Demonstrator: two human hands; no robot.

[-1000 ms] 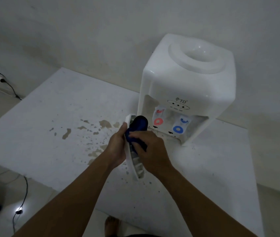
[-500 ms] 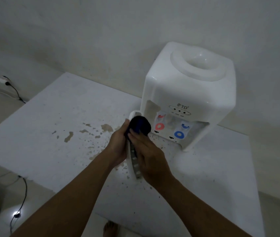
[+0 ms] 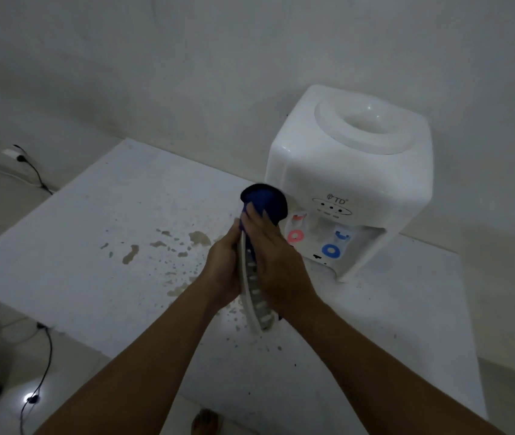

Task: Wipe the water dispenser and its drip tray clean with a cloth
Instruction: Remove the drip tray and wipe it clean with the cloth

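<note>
A white tabletop water dispenser [image 3: 353, 183] stands at the back right of the white table [image 3: 93, 246], with a red tap and a blue tap in its front recess. In front of it I hold its white slotted drip tray [image 3: 254, 293] up on edge above the table. My left hand [image 3: 223, 265] grips the tray from the left side. My right hand [image 3: 276, 259] presses a dark blue cloth [image 3: 265, 202] against the tray's face; the cloth bunches over the tray's upper end and hides it.
Brown stains and small specks [image 3: 168, 246] are spread over the table left of and below my hands. A wall socket with a black cable [image 3: 27, 166] is at the far left. More cables lie on the floor at the lower left. A bare foot [image 3: 206, 422] shows below the table edge.
The cloth in my right hand has slid up the tray to its upper end. The tray has turned more edge-on to the camera.
</note>
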